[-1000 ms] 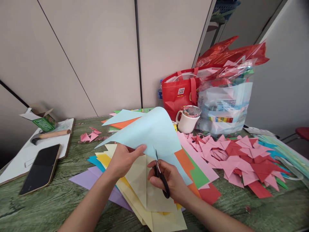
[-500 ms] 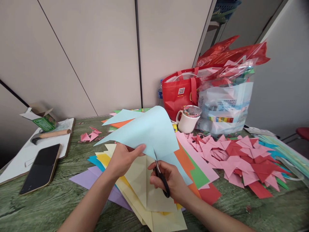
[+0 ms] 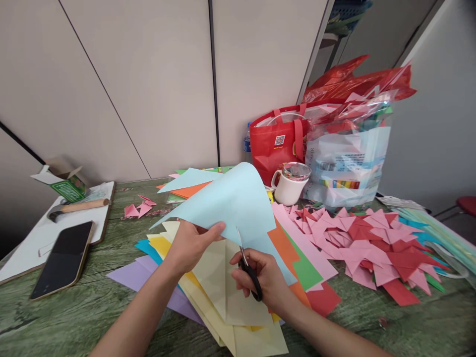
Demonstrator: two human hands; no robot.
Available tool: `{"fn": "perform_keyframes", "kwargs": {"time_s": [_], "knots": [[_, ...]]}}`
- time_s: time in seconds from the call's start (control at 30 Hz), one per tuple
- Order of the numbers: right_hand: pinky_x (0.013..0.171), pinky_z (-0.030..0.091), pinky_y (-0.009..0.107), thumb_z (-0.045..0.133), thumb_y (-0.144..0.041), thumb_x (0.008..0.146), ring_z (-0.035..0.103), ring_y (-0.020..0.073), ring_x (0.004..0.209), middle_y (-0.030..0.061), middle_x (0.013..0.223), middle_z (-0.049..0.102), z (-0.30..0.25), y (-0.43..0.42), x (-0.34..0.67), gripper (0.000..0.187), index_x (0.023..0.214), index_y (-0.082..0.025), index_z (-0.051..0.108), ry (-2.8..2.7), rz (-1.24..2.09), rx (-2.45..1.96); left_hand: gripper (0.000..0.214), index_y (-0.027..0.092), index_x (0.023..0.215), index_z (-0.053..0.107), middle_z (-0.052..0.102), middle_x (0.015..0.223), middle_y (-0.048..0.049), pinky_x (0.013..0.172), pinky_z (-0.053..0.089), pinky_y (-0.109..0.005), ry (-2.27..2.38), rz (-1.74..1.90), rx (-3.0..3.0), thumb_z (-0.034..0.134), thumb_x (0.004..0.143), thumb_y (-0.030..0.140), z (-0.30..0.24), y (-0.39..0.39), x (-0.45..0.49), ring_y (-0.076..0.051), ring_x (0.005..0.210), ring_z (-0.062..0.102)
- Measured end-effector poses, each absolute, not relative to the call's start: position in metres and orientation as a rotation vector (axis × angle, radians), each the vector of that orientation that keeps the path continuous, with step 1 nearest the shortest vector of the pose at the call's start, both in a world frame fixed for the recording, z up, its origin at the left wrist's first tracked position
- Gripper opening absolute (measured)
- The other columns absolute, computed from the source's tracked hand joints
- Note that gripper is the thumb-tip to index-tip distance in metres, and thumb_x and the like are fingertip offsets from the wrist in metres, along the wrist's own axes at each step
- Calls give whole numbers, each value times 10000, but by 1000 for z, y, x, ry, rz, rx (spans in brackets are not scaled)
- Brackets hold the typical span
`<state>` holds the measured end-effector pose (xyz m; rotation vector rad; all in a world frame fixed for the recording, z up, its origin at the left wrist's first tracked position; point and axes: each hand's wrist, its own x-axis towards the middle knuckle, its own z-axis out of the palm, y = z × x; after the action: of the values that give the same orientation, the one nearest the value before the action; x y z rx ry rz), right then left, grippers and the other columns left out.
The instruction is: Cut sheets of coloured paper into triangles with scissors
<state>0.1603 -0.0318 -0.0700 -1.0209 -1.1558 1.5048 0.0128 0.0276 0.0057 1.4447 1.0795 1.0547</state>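
Observation:
A light blue sheet of paper (image 3: 226, 198) curves up over the table, its lower edge pinched by my left hand (image 3: 191, 243), thumb on top. My right hand (image 3: 262, 272) is closed around the black handles of a pair of scissors (image 3: 250, 272). The blades point away from me and meet the blue sheet just right of my left thumb. Beneath both hands lie cream sheets (image 3: 211, 277), with yellow, blue and purple paper (image 3: 136, 270) fanned out on the left. Orange and green paper (image 3: 305, 267) sticks out on the right.
A heap of folded pink and red paper (image 3: 368, 238) covers the right side. Behind it stand a white mug (image 3: 292, 186), a red bag (image 3: 267, 153) and a clear plastic bag (image 3: 345, 163). A phone (image 3: 63, 260), a hammer-like tool (image 3: 80, 206) and a small green box (image 3: 69, 186) are at left.
The left tip of the blue sheet has shifted slightly to the right. Both hands stay nearly in place, and the fingers on the scissors have moved a little.

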Motion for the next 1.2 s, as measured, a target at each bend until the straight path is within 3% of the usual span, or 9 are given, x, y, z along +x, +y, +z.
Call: {"fn": "perform_keyframes", "kwargs": {"time_s": [0.23,0.43,0.57,0.73,1.2], "knots": [[407,354,196,715,-394,648,458,73,391,-55,520,582,-69,-31,161,376,840,-191,463,-1097,1539,-1030,205,164,864,638,687,1006,-49,730,545,-345,1054,1084,1437,656,698,284,11,27,14,-222,852,651],[464,360,204,752,-357,615,481,83,477,-50,572,573,-64,-30,161,397,836,-185,471,-1123,1547,-982,152,153,792,623,670,534,6,675,523,-363,1101,982,1468,656,690,260,12,27,14,-207,547,657],[550,407,231,772,-327,592,540,112,600,1,703,610,-65,-29,163,385,819,-166,506,-1115,1565,-887,141,168,775,611,698,658,-3,610,528,-329,1054,967,1480,675,666,230,10,28,11,-198,561,656],[638,443,258,767,-300,601,581,151,727,56,820,635,-64,-28,165,374,851,-149,534,-1133,1568,-855,62,165,724,635,697,615,-6,654,520,-316,996,923,1534,650,701,221,8,28,10,-192,607,648],[512,327,210,749,-247,620,423,78,559,-37,638,514,-64,-27,163,317,680,-171,447,-1114,1469,-904,90,174,641,660,697,588,13,689,489,-283,983,882,1569,627,723,189,6,28,9,-176,652,637]]}}
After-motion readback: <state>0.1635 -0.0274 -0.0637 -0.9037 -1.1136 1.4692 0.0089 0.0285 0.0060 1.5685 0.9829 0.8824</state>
